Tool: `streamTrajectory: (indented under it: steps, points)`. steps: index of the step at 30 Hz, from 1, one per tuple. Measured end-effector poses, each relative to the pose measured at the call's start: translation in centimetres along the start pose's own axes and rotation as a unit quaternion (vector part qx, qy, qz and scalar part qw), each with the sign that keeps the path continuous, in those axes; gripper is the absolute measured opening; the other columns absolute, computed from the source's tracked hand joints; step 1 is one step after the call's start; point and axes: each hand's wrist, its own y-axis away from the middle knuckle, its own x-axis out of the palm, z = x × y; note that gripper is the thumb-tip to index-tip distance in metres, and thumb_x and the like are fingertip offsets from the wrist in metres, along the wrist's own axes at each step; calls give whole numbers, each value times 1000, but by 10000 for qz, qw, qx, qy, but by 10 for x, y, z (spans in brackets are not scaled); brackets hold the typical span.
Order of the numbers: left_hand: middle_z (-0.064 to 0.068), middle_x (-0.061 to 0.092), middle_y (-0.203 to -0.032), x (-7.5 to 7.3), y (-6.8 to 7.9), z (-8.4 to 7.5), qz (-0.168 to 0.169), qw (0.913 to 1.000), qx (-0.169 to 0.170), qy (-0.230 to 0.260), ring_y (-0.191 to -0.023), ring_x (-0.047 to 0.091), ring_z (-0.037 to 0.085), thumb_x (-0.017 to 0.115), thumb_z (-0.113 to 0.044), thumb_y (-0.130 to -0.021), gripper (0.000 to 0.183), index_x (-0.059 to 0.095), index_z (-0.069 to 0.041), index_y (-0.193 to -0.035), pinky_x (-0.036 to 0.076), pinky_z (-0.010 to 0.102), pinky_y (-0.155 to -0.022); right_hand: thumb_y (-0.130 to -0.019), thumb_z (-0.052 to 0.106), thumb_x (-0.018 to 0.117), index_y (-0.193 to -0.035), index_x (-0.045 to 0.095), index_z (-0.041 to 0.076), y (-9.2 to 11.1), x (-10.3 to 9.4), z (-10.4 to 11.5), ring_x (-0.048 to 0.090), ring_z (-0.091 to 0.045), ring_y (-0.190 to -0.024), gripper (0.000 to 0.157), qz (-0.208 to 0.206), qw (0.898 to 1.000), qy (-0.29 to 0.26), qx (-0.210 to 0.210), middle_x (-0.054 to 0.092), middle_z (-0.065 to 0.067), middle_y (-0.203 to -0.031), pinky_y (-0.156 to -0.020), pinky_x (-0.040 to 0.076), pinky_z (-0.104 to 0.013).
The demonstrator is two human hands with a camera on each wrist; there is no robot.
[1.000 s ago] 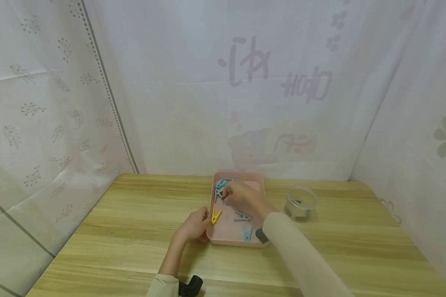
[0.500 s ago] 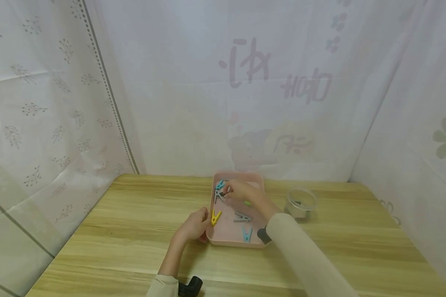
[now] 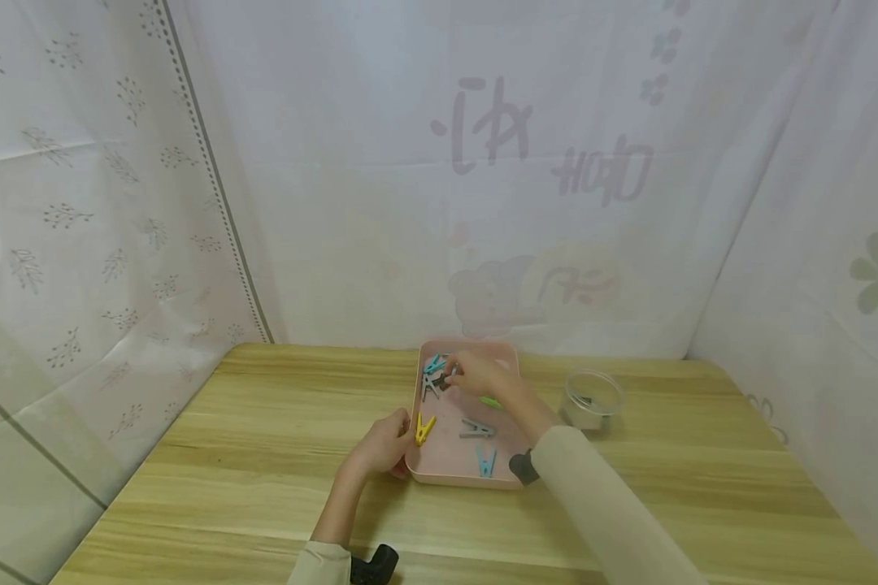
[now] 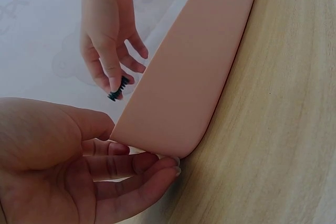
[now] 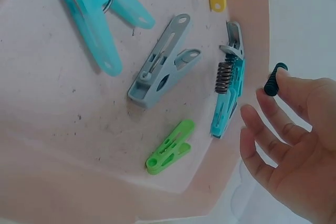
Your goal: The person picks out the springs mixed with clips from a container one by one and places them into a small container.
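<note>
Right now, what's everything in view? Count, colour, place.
tray: 1, pink, on the table
yellow clip: 1, yellow, by tray's left wall
grey clip: 1, grey, mid-tray
light-blue clip: 1, light blue, tray's near end
green clip: 1, green, just beyond the grey clip
clip cluster: count unclear, blue and grey with a metal coil, tray's far left
ridged piece: 1, dark, pinched by the right hand
tub: 1, clear, right of tray, contents unclear
cloth: count unclear, pale with prints, behind and beside the table
wrist devices: 2, black, left and right
sleeves: 2, cream, left and right
left hand: 1, bare, gripping tray near its near-left corner
right hand: 1, bare, over tray's far half
</note>
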Motion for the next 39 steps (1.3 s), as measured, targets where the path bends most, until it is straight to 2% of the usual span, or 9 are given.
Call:
streamTrajectory:
  steps: [9,15,24,31,39]
  points:
    - [18,61,-77,1,-1,1,-27,10000,-38,31,-54,60,17,49,-7,-109,14,51,0,-97,62,36,-51,-105,10,64,-116,73,2,3,-1,0,65,-19,-86,16,-303,9995,-8,4,73,-11,-111,-72,56,-31]
    - [19,61,-78,0,-1,1,-56,9999,-85,50,-55,61,18,49,-8,-109,15,51,1,-98,62,38,-51,-105,10,65,-114,74,1,6,-2,0,62,-17,-78,16,-509,9985,-5,-183,74,-11,-101,-65,52,-28]
    - [17,61,-78,1,-1,2,-69,10000,-57,1,-55,61,17,48,-8,-109,15,51,-1,-96,62,38,-51,-104,11,66,-115,72,0,10,0,0,66,-21,-85,17,-709,9973,-122,-162,73,-13,-103,-70,56,-31]
    - [18,62,-77,1,-1,2,-50,10000,-9,4,-55,63,18,48,-7,-109,14,51,-1,-96,62,38,-51,-105,12,63,-120,70,-2,17,-3,-2,69,-32,-102,21,-918,9953,-306,-60,72,-20,-113,-82,61,-40]
    - [17,62,-78,1,-2,1,-57,9999,-95,14,-56,63,18,50,-7,-109,13,51,-1,-98,62,38,-52,-106,16,63,-121,70,1,24,-9,-3,70,-35,-105,22,-1001,9942,-354,155,72,-21,-115,-85,62,-43]
